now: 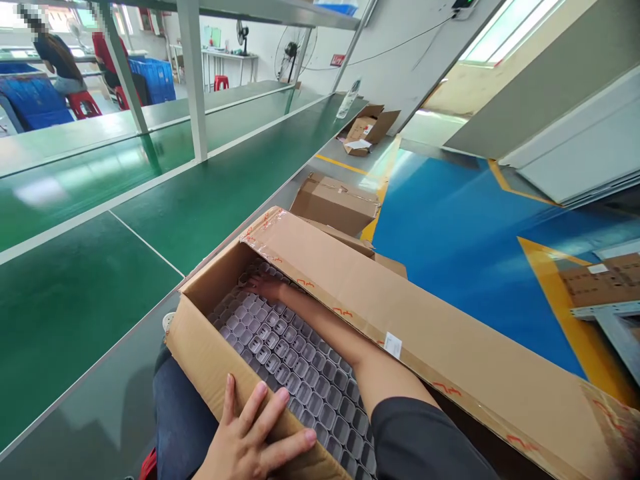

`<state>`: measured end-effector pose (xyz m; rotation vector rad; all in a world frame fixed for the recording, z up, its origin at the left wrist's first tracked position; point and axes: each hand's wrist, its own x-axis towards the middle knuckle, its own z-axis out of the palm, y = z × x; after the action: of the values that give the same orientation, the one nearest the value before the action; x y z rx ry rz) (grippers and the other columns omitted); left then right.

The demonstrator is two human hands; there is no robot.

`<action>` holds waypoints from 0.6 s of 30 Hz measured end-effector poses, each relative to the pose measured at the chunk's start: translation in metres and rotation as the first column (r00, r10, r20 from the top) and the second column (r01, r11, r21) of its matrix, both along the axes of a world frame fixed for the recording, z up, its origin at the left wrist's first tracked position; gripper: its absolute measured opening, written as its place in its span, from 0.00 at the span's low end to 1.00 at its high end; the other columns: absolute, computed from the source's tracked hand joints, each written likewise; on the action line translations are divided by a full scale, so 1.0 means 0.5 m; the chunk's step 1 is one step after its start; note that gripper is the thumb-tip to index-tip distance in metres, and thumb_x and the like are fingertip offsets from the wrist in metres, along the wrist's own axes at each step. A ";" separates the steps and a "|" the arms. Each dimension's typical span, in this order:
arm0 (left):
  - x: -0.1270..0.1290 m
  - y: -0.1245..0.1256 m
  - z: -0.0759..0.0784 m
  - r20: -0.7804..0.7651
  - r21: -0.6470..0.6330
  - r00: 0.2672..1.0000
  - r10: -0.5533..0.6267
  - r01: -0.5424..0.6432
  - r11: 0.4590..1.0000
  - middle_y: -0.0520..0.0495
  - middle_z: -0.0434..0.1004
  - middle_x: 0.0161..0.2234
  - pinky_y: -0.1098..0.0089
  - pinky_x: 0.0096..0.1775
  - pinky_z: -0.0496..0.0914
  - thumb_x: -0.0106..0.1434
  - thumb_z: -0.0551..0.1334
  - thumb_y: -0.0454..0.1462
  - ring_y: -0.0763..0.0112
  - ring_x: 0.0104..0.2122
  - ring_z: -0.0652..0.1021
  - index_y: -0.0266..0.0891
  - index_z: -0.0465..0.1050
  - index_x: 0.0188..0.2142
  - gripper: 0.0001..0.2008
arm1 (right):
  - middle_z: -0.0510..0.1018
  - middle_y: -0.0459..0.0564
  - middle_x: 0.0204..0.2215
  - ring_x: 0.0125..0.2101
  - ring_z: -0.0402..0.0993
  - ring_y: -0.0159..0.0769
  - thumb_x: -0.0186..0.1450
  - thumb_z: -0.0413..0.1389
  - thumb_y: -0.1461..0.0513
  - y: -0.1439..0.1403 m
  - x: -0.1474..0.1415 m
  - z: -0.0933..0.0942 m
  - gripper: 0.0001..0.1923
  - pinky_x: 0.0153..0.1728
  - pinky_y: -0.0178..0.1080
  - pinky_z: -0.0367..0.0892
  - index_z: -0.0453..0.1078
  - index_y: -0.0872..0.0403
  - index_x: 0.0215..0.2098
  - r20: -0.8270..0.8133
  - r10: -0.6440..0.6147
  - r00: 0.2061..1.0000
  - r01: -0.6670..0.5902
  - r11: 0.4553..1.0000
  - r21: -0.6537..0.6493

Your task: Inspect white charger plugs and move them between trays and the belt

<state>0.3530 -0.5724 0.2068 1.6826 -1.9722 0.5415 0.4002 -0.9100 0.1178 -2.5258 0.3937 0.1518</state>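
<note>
Box (400, 320), long brown cardboard with its flaps open, lies across the person's lap at the lower centre of the view, running from 10 o'clock to 4 o'clock. Inside it sits a tray (300, 373) of small grey cells, packed in rows.

At 9 o'clock from the box stretches a green bench (75, 293) with white edging, and white posts (193, 80) rise from it to a shelf overhead. Beyond the box, at 12 o'clock, a shut carton (335, 200) stands on the floor, with an open carton (367, 128) farther off. The floor (450, 233) at 2 o'clock is blue with yellow lines. Far off at 10 o'clock other people sit on red stools (83, 103) beside blue crates (153, 79).

Left hand (253, 437) rests on the near end wall of the box, at its 7 o'clock corner; the fingers (280, 412) are spread and lie flat against the cardboard, gripping nothing. Right hand (267, 287) reaches deep into the box to its far end at 11 o'clock, lying on the tray; whether its fingers are spread or closed I cannot tell, since the box wall partly hides them.
</note>
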 end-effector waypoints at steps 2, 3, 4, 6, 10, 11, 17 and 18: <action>0.005 0.000 0.004 0.009 -0.001 1.000 -0.019 0.019 1.000 0.47 0.71 0.61 0.38 0.67 0.35 0.58 0.60 0.65 0.49 0.70 0.52 0.58 0.64 0.64 0.38 | 0.70 0.48 0.63 0.58 0.70 0.42 0.52 0.60 0.74 0.005 0.003 0.002 0.43 0.61 0.46 0.63 0.64 0.45 0.64 -0.037 0.074 0.997 -0.074 0.997 0.003; 0.007 0.000 0.006 0.012 0.002 1.000 -0.024 0.024 1.000 0.47 0.71 0.61 0.39 0.67 0.35 0.58 0.60 0.65 0.49 0.70 0.51 0.58 0.64 0.64 0.38 | 0.69 0.48 0.63 0.59 0.69 0.42 0.51 0.60 0.75 0.007 0.004 0.004 0.43 0.61 0.46 0.62 0.64 0.44 0.64 -0.052 0.118 0.992 -0.118 0.993 0.004; 0.009 0.000 0.008 0.014 0.006 1.000 -0.027 0.027 1.000 0.47 0.72 0.61 0.39 0.67 0.35 0.57 0.60 0.65 0.50 0.70 0.51 0.58 0.63 0.64 0.38 | 0.70 0.48 0.63 0.60 0.68 0.42 0.51 0.59 0.76 0.009 0.007 0.006 0.43 0.62 0.46 0.61 0.65 0.44 0.63 -0.059 0.153 0.987 -0.153 0.988 0.000; 0.009 0.002 0.011 0.013 0.022 1.000 -0.020 0.020 1.000 0.47 0.71 0.61 0.39 0.67 0.34 0.57 0.59 0.65 0.50 0.70 0.52 0.57 0.63 0.64 0.39 | 0.72 0.49 0.61 0.60 0.67 0.43 0.49 0.58 0.78 0.011 0.010 0.014 0.43 0.63 0.47 0.58 0.68 0.45 0.60 -0.063 0.214 0.975 -0.216 0.976 -0.015; 0.003 0.009 0.014 0.006 0.056 1.000 0.005 -0.005 0.998 0.46 0.68 0.64 0.38 0.67 0.33 0.58 0.57 0.67 0.50 0.68 0.57 0.56 0.59 0.66 0.41 | 0.75 0.55 0.56 0.60 0.65 0.52 0.41 0.62 0.81 0.017 0.002 0.054 0.46 0.66 0.53 0.51 0.73 0.49 0.56 -0.068 0.301 0.951 -0.305 0.950 -0.062; 0.002 0.012 0.014 0.001 0.067 1.000 0.008 -0.008 0.998 0.46 0.66 0.65 0.38 0.66 0.32 0.57 0.57 0.67 0.50 0.68 0.58 0.56 0.57 0.67 0.43 | 0.74 0.57 0.57 0.61 0.64 0.55 0.39 0.64 0.80 0.022 -0.006 0.071 0.48 0.66 0.55 0.50 0.73 0.50 0.57 -0.062 0.315 0.947 -0.320 0.944 -0.079; -0.004 0.025 0.016 -0.025 0.142 0.999 0.029 -0.025 0.990 0.43 0.55 0.70 0.38 0.65 0.26 0.54 0.57 0.69 0.47 0.67 0.58 0.55 0.51 0.69 0.49 | 0.59 0.64 0.64 0.63 0.57 0.57 0.50 0.68 0.65 0.113 -0.099 0.230 0.49 0.62 0.56 0.57 0.60 0.53 0.68 0.225 0.409 0.884 -0.312 0.876 -0.366; -0.005 0.027 0.018 -0.031 0.145 0.999 0.020 -0.016 0.989 0.42 0.53 0.70 0.38 0.65 0.26 0.53 0.58 0.69 0.46 0.68 0.57 0.54 0.50 0.70 0.50 | 0.58 0.63 0.64 0.63 0.57 0.57 0.52 0.67 0.65 0.134 -0.112 0.263 0.47 0.62 0.57 0.58 0.59 0.51 0.68 0.271 0.450 0.851 -0.308 0.846 -0.436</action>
<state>0.3507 -0.5589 0.2157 1.7860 -2.0174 0.3821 0.3440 -0.8431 0.2491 -2.9072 -0.2743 -0.2708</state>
